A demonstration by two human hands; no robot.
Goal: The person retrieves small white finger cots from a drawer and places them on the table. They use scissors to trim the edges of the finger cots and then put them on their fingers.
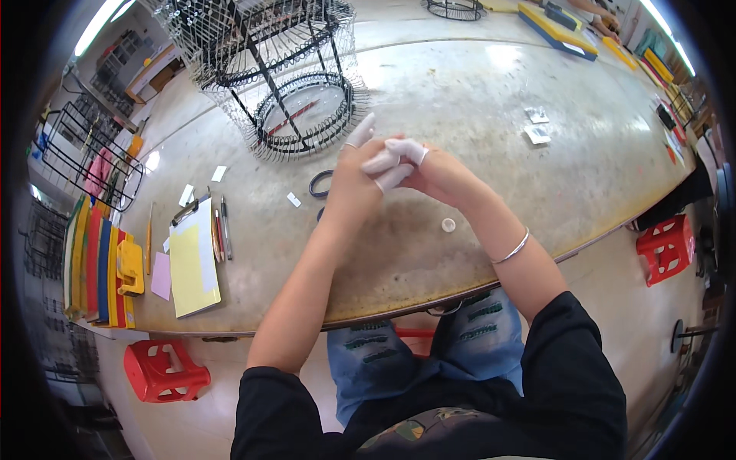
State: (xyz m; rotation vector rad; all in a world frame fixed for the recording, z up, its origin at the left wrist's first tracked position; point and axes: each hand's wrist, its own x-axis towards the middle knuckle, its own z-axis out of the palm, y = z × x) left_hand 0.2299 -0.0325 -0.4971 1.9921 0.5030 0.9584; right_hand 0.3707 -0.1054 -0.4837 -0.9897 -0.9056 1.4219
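My left hand [359, 172] and my right hand [441, 175] meet above the table, with their fingers overlapping. White finger cots cover several fingertips; one cot [366, 127] is on a left finger that points up and away. Where the hands touch, the fingers are bent and pressed together. Which finger belongs to which hand, and whether anything small is between them, is hard to make out. A rolled white finger cot [448, 225] lies on the table near my right wrist. Scissors with dark handles [320, 184] lie partly hidden behind my left hand.
A black wire display rack [307, 100] full of hooks stands beyond my left hand. At left are a clipboard [193, 257], pens [225, 228] and upright coloured folders [96, 264]. Small white packets [537, 134] lie at right. Red stools [166, 371] stand beside the table.
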